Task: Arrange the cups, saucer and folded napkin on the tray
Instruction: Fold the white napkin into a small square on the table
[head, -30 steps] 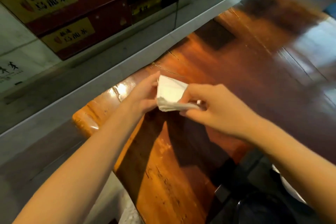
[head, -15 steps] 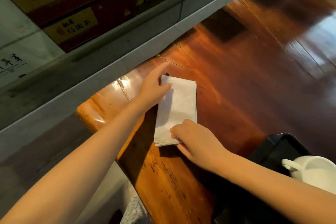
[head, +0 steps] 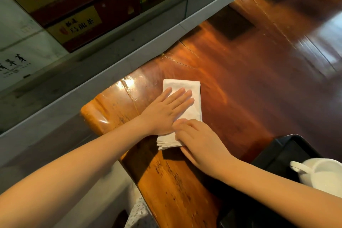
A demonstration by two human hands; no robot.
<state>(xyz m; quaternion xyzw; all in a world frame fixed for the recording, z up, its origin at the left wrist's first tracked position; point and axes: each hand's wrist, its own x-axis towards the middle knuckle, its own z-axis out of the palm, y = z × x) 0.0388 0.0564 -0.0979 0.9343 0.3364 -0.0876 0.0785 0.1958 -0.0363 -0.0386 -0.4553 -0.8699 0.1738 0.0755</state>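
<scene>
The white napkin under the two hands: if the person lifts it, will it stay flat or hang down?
The folded napkin would probably droop, since it looks thin and soft. Its layers, visible at the near edge, may fan apart unless pinched together. It likely slides easily on the glossy wooden table, so the flat left hand and right hand help keep it in place.

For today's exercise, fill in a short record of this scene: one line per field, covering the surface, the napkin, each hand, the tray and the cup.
Surface: glossy wooden table
Napkin: white folded napkin, flat on the table, not on the tray
Left hand: left hand pressed flat, fingers spread on the napkin
Right hand: right hand on the napkin's near end
Tray: black tray, at lower right
Cup: white cup on the tray
</scene>
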